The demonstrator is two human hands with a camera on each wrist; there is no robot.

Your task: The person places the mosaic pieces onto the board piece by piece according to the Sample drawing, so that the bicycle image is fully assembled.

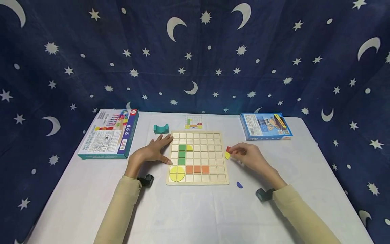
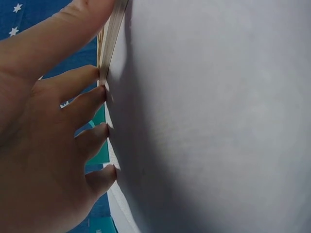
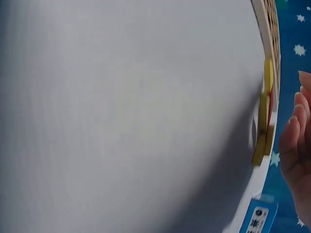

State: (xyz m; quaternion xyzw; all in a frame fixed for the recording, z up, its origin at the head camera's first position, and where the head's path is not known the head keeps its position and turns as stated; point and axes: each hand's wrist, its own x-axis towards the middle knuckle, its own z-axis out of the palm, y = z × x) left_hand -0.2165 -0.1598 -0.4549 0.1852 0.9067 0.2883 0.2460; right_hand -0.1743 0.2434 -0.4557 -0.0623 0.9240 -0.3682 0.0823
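Observation:
My left hand (image 1: 153, 150) rests with spread fingers on the left edge of a wooden grid board (image 1: 213, 183); its thumb and fingertips touch the rim. On the board lie three green squares (image 1: 181, 154), a yellow quarter circle (image 1: 189, 148), a yellow circle of quarter pieces (image 1: 177, 174) and a row of three orange squares (image 1: 197, 169). Beside the board's right edge, my right hand (image 1: 248, 156) hovers over a red piece (image 1: 228, 149) and yellow pieces (image 1: 227, 155). In the right wrist view its loosely bent fingers (image 3: 290, 133) are apart from the yellow pieces (image 3: 263, 111).
A purple half circle (image 1: 239, 185) lies right of the board. Behind the board are a pattern card (image 1: 193, 122) and a teal curved block (image 1: 161, 129). A game box (image 1: 106, 135) stands at the left, a blue box (image 1: 265, 126) at the right.

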